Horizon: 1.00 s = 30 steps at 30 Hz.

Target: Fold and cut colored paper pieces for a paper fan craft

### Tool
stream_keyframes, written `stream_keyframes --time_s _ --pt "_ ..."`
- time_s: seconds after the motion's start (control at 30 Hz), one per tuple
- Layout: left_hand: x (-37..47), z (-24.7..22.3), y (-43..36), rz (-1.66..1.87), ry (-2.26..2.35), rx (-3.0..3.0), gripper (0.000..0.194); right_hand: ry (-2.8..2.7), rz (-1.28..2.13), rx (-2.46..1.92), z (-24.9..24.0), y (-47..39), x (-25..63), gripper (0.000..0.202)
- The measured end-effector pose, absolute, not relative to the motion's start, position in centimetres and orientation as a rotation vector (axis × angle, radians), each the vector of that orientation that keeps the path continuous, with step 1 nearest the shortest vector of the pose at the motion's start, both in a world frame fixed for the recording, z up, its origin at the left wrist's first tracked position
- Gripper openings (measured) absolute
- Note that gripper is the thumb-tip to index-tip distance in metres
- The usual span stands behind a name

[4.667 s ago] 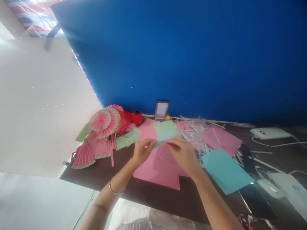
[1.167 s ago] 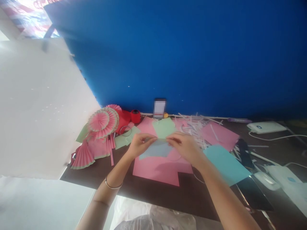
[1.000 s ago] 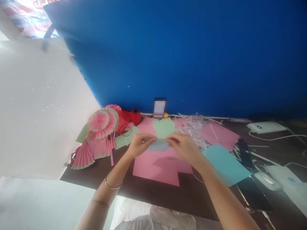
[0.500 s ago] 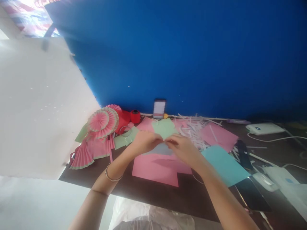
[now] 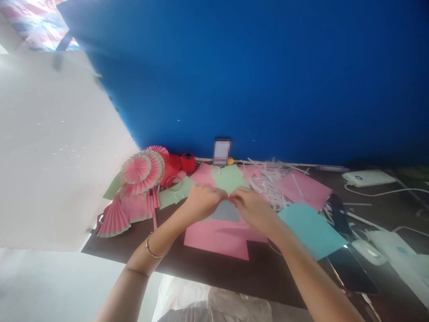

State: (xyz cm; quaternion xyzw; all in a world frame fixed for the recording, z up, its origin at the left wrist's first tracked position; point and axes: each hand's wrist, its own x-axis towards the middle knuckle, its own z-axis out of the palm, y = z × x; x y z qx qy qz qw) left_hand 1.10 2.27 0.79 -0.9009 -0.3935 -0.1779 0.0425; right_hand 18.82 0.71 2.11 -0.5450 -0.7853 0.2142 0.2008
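My left hand (image 5: 207, 199) and my right hand (image 5: 250, 205) meet over the middle of the table, fingertips almost touching. Both are closed in a pinch at the upper edge of a grey-blue sheet of paper (image 5: 226, 212), which shows between and below them. Under it lie pink paper sheets (image 5: 217, 241). Just beyond the fingers is a light green paper (image 5: 231, 176). The exact grip of the fingertips is too small to make out. A bracelet circles my left wrist.
Pleated pink paper rosettes and fans (image 5: 137, 172) stand at the left, beside a red tape roll (image 5: 188, 163). Thin paper strips (image 5: 270, 183), a turquoise sheet (image 5: 310, 230), a phone (image 5: 351, 270), a white mouse (image 5: 368, 251) and a white corded device (image 5: 368, 178) lie to the right.
The grey-blue paper between my hands shows a little more clearly below the fingers. My hands stay pinched together in nearly the same place; the view has shifted slightly.
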Motion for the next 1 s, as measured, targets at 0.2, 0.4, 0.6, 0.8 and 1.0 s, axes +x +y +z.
stream_keyframes --time_s 0.2,0.4,0.6,0.8,1.0 --pt "0.9 0.9 2.3 -0.535 -1.216 -2.774 0.024 -2.210 0.646 -1.526 2.1 0.6 18.9 0.025" --pt "0.3 1.1 2.4 -0.542 -1.266 -2.765 0.024 -2.157 0.642 -1.498 2.2 0.7 19.6 0.027" --pt "0.2 1.3 2.4 -0.544 -1.304 -2.785 0.027 -2.090 0.648 -1.525 2.4 0.7 20.0 0.024" --pt "0.1 1.8 2.4 -0.513 -1.355 -2.818 0.027 -2.031 0.741 -1.595 2.7 0.9 20.0 0.017" --pt "1.1 2.3 2.4 -0.500 -1.393 -2.855 0.031 -2.131 0.691 -1.576 3.0 0.8 19.6 0.023"
